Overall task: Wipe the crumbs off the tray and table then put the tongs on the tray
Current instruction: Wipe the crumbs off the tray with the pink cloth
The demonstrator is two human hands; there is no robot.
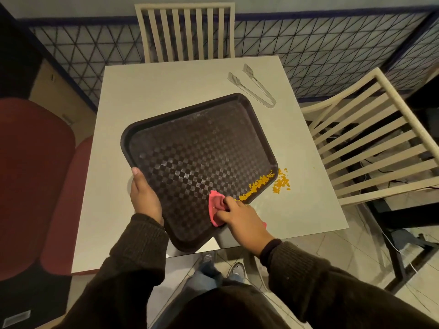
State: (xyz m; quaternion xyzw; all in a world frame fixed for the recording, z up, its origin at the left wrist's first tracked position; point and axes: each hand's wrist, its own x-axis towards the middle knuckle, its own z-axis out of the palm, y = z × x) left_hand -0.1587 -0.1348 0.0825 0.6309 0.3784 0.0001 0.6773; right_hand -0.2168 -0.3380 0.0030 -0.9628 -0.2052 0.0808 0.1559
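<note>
The pale square counter [166, 96] carries everything. On it sits the wide dark brown plastic tray with a checkered, textured floor [190, 150], turned corner-on and overhanging the near edge; it looks stiff and light, best held by its raised rim. The left hand [145, 198] does that, fingers [137, 179] wrapped over the left rim. The clear plastic tongs [255, 87] lie on the counter beyond the tray's far corner, apart from it; they seem light, springy and slick, so I would grip both arms near the hinged loop. The right hand [242, 219] pinches a soft pink cloth [216, 207] bunched against the tray floor. Loose orange crumbs [256, 185] line the right rim, more spilled just outside; they should scatter easily
</note>
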